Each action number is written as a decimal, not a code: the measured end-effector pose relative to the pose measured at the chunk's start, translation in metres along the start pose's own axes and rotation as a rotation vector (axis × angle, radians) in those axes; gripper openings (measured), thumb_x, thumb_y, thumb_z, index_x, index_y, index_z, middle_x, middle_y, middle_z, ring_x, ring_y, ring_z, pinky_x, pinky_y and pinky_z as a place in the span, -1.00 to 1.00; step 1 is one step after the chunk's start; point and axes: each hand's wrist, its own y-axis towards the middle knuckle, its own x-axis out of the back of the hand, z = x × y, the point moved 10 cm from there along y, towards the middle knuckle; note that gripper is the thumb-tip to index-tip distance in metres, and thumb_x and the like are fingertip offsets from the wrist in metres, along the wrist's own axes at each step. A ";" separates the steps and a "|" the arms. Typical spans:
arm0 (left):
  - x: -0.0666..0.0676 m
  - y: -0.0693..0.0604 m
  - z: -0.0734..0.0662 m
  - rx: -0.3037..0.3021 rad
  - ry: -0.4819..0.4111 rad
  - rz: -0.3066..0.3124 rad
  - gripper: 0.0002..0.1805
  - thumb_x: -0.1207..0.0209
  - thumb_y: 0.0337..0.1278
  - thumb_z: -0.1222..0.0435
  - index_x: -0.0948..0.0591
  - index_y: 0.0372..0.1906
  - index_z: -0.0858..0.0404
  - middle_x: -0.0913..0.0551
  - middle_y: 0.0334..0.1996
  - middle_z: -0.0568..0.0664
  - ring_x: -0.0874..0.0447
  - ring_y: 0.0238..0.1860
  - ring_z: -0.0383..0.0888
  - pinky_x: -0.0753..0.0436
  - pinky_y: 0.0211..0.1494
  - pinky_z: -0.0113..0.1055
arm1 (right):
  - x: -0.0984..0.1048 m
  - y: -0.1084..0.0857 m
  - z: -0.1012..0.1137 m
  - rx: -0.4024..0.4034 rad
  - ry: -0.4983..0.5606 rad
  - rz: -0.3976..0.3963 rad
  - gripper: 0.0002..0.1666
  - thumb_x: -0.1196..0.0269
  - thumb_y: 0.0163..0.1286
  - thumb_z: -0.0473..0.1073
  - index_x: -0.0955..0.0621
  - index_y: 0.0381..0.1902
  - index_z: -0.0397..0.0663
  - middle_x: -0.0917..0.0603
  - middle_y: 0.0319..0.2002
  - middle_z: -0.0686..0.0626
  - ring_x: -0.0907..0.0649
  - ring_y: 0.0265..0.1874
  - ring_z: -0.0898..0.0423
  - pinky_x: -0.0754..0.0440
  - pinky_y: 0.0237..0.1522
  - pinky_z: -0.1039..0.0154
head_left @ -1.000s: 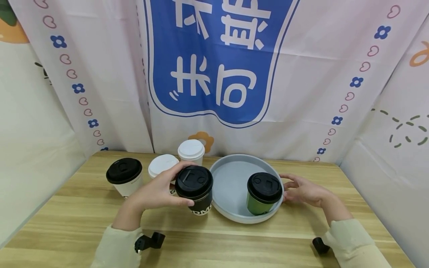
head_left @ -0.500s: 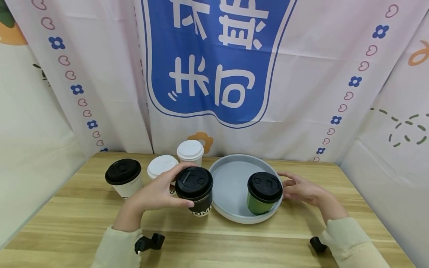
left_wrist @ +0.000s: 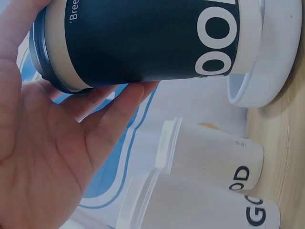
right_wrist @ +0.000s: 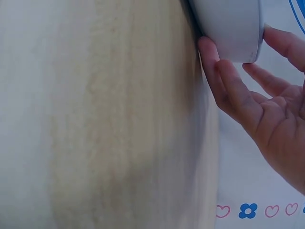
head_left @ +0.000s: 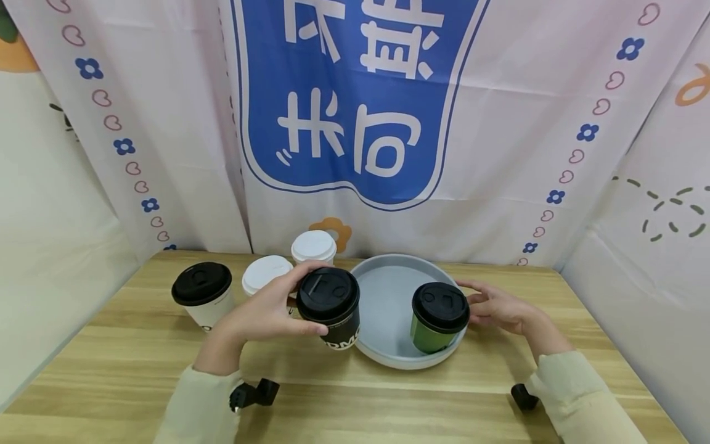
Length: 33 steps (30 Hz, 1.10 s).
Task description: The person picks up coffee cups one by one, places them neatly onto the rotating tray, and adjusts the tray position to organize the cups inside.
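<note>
My left hand (head_left: 272, 313) grips a dark cup (head_left: 341, 332) with a black lid, thumb on its near side, held upright at the tray's left edge. In the left wrist view the dark cup (left_wrist: 143, 38) overlaps the tray's wall (left_wrist: 274, 52); whether they touch I cannot tell. The round grey tray (head_left: 383, 308) carries a green cup (head_left: 429, 336) with a black lid on its right part. At the tray's right rim is my right hand (head_left: 501, 311); the right wrist view has that hand (right_wrist: 267, 105) holding the wall (right_wrist: 233, 28) between thumb and fingers.
Left of the tray stand a white cup (head_left: 213, 310) with a black lid and two white-lidded cups, one (head_left: 266, 274) beside my left hand and one (head_left: 314, 246) farther back. A printed cloth (head_left: 499, 154) hangs behind the wooden table (head_left: 355, 407).
My left hand has shifted a little to the right with the dark cup, which now overlaps the tray's left edge in the head view. The right hand stays at the rim.
</note>
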 end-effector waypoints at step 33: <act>-0.071 0.059 0.016 0.040 0.052 0.143 -0.03 -0.52 -0.12 0.03 -0.24 0.43 -0.17 -0.49 0.26 -0.16 -0.51 0.22 -0.18 -0.47 0.32 -0.08 | 0.005 0.003 0.004 0.042 -0.019 0.012 -0.10 -0.17 0.44 -0.33 0.03 0.58 -0.13 -0.51 0.14 -0.13 -0.63 -0.17 0.20 -0.65 -0.08 0.32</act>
